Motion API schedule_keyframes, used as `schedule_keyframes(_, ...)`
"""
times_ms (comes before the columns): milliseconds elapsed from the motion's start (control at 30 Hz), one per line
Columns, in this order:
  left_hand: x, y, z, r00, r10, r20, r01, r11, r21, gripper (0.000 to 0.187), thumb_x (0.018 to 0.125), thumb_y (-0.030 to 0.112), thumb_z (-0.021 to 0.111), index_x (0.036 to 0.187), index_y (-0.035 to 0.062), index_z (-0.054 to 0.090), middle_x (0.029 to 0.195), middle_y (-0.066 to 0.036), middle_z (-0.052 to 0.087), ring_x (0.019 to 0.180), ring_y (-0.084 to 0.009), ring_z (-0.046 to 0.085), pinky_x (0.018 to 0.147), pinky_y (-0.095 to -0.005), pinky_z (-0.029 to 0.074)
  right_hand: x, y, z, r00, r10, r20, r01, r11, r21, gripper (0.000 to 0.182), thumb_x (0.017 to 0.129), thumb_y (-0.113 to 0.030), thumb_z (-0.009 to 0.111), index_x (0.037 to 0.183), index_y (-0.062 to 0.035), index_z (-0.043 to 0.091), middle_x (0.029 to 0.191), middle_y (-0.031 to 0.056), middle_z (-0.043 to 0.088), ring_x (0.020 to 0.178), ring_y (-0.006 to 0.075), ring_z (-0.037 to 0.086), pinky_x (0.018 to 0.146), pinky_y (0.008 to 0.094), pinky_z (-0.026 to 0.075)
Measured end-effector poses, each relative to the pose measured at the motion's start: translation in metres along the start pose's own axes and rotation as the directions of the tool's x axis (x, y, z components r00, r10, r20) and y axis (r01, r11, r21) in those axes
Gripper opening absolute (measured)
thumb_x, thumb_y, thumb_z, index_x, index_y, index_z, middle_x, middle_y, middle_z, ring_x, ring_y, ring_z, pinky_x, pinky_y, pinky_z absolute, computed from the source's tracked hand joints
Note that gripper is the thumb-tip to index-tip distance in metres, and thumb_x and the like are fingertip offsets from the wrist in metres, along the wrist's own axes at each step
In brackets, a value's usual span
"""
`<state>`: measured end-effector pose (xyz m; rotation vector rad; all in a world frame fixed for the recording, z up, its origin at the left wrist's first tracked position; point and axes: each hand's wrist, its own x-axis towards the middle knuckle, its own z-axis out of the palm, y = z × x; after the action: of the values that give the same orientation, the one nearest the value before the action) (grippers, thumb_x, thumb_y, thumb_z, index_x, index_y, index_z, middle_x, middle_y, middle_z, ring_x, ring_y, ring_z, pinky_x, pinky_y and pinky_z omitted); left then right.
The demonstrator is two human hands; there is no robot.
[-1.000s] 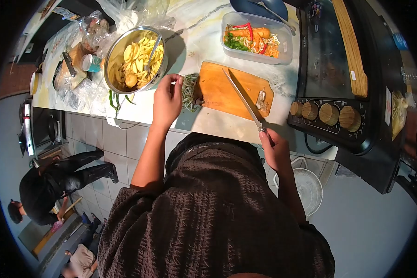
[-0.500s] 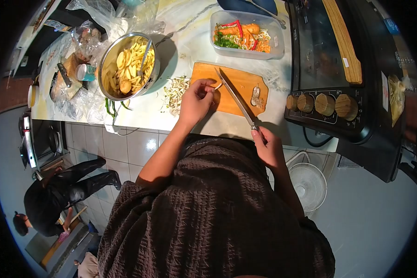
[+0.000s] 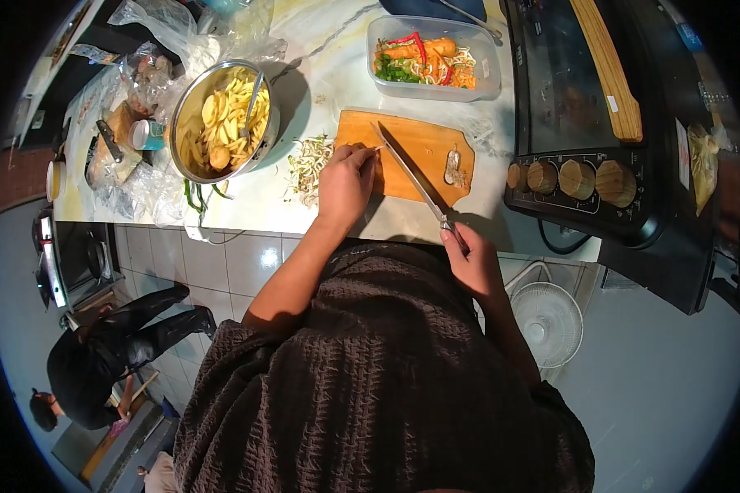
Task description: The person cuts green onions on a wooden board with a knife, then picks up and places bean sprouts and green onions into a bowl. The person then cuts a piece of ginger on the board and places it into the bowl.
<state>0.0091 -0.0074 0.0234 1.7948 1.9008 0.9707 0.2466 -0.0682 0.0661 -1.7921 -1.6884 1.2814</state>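
My right hand (image 3: 469, 253) is closed round the handle of a long knife (image 3: 411, 175), whose blade slants up and left above the wooden cutting board (image 3: 403, 135). At the board's left edge my left hand (image 3: 347, 182) has its fingers pinched together; a tiny pale bit shows at the fingertips, too small to name. Pale and grey scraps (image 3: 454, 167) lie on the right part of the board. Bean sprouts (image 3: 308, 168) are piled on the counter just left of my left hand.
A metal bowl (image 3: 179, 146) of cut yellow pieces stands left, near plastic bags (image 3: 144, 185) and green chillies (image 3: 196, 195). Beyond the board is a plastic container (image 3: 489, 82) of vegetables. A black oven (image 3: 551, 177) stands right. Another person (image 3: 94, 361) is at the lower left.
My left hand has turned and its fingers have closed in, hiding most of the pale piece seen between them before. The knife has shifted slightly left.
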Motion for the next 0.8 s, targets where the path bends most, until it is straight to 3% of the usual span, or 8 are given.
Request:
schedule_keyframes(67, 0.000, 0.002, 0.000, 0.999, -0.040, 0.029, 0.040, 0.999, -0.006, 0.015, 0.087, 0.011, 0.070, 0.096, 0.0009, 0.073, 0.086, -0.015, 0.065, 0.074, -0.0337, 0.065, 0.069, -0.0403, 0.053, -0.001, -0.007, -0.001, 0.999, 0.024, 0.028, -0.024, 1.000, -0.001, 0.025, 0.097, -0.022, 0.061, 0.095, 0.0028, 0.061, 0.062, 0.0072, 0.046, 0.061, 0.0089, 0.040, 0.055, 0.0301, 0.037)
schedule_keyframes(200, 0.000, -0.002, 0.003, 0.998, -0.056, 0.019, 0.056, 0.998, -0.001, 0.017, 0.085, 0.016, 0.075, 0.095, 0.0025, 0.076, 0.084, -0.014, 0.067, 0.073, -0.0314, 0.066, 0.068, -0.0378, 0.052, -0.002, -0.010, 0.001, 1.000, 0.007, 0.016, -0.007, 1.000, -0.003, 0.025, 0.097, -0.022, 0.061, 0.094, 0.0024, 0.061, 0.061, 0.0100, 0.044, 0.059, 0.0104, 0.039, 0.054, 0.0314, 0.037)
schedule_keyframes(400, 0.000, -0.004, 0.003, 1.000, -0.024, -0.004, 0.024, 1.000, 0.000, 0.020, 0.084, 0.019, 0.076, 0.096, 0.0031, 0.076, 0.081, -0.014, 0.067, 0.070, -0.0304, 0.065, 0.064, -0.0377, 0.051, -0.002, -0.008, 0.003, 0.998, -0.055, -0.010, 0.054, 0.995, -0.078, 0.025, 0.097, -0.023, 0.061, 0.093, 0.0018, 0.060, 0.061, 0.0147, 0.047, 0.054, 0.0160, 0.040, 0.052, 0.0338, 0.038)
schedule_keyframes(700, 0.000, -0.005, 0.002, 1.000, -0.027, 0.009, 0.027, 0.999, -0.018, 0.019, 0.084, 0.019, 0.077, 0.096, 0.0044, 0.076, 0.079, -0.013, 0.066, 0.069, -0.0302, 0.065, 0.063, -0.0377, 0.051, -0.002, -0.013, 0.007, 0.992, -0.120, -0.023, 0.118, 0.988, -0.097, 0.023, 0.098, -0.020, 0.057, 0.094, 0.0025, 0.059, 0.070, 0.0237, 0.055, 0.057, 0.0358, 0.047, 0.056, 0.0371, 0.041)
schedule_keyframes(800, 0.000, -0.008, 0.003, 1.000, -0.007, 0.008, 0.007, 1.000, -0.026, 0.018, 0.083, 0.016, 0.077, 0.096, 0.0038, 0.076, 0.080, -0.014, 0.067, 0.069, -0.0303, 0.065, 0.064, -0.0375, 0.052, -0.001, -0.023, 0.005, 0.999, -0.038, 0.013, 0.039, 0.990, -0.135, 0.024, 0.098, -0.020, 0.057, 0.095, 0.0029, 0.059, 0.073, 0.0256, 0.057, 0.063, 0.0417, 0.054, 0.058, 0.0389, 0.043)
